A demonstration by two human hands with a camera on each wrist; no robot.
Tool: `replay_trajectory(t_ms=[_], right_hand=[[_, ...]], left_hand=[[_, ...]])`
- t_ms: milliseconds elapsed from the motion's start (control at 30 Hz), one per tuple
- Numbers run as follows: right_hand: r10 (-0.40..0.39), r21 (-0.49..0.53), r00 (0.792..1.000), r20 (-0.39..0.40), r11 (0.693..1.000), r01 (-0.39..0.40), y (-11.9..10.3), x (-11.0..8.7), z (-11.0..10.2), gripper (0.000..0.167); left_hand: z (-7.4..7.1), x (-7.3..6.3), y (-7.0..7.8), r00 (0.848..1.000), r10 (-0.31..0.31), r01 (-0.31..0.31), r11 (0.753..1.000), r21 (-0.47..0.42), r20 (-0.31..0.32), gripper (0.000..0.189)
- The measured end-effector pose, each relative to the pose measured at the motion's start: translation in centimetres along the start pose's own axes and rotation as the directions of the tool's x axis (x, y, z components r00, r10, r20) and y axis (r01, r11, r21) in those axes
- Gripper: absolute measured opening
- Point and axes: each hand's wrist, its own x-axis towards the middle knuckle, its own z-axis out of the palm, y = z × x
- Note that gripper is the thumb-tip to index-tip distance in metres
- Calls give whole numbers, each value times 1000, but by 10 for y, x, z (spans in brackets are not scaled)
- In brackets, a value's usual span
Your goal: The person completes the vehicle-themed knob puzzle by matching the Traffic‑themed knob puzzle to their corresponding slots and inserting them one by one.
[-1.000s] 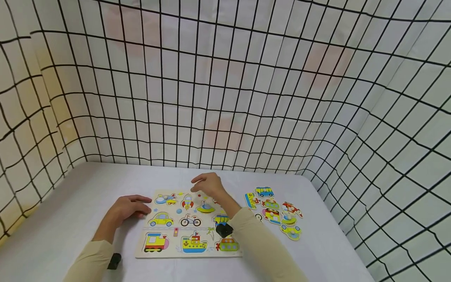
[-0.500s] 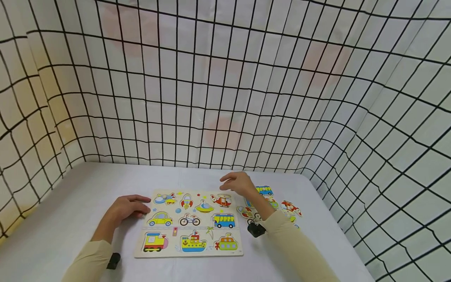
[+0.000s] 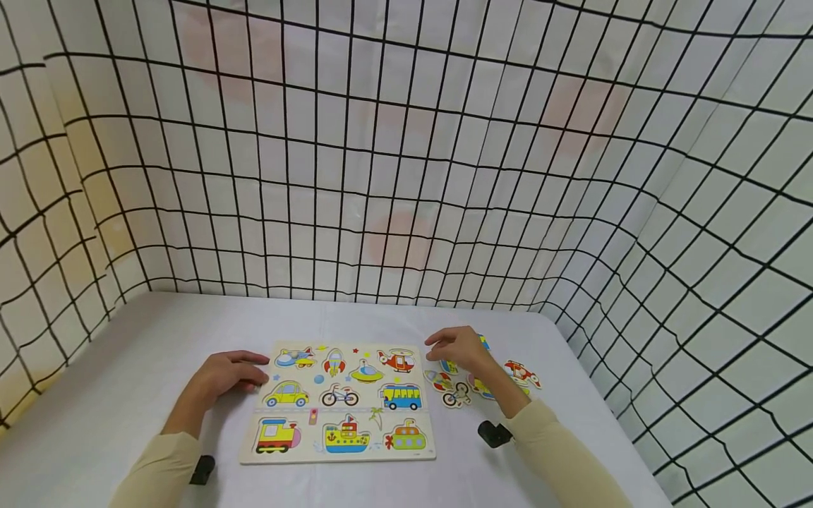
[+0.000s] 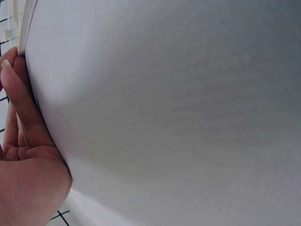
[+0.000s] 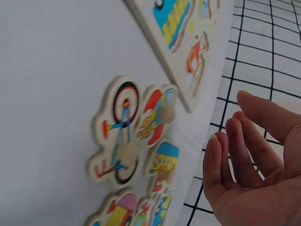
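Bicycle piece and rocket piece are lying off the vehicle puzzle board, apparently awaiting fitting; right hand is hovering released, left hand resting empty.

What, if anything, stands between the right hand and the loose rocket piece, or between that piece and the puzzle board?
Nothing visible blocks either path. The right hand hangs near the rocket piece with open space between them. That piece lies right beside the puzzle board; whether they touch, I can't tell.
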Motion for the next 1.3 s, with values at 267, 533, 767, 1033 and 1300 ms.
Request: replay_trajectory(t_ms=[267,533,767,1033,1300], right_hand=[[10,-3,999,47,1000,-10,27,-5,0,22],[-35,-89,996,80,995,42,39,-10,5,21],[-47,-80,996,78,995,53,45,-10,7,19],[-64,-81,996,64,994,69,50,-8,9,17],[-47,-104,997,61,993,53,46,-8,6,13]], left_hand=[[-1,-4,3,1000,2,-2,1000,14,3,50],[-2,-5,4,1000,-3,3,1000,10,2,51],[-1,-1,0,1000,-2,2,1000,6,2,51],[0,-1,2,1000,4,-4,1000,7,-4,50],[-1,2,-1,1000,-12,12,1000,-11,-5,51]])
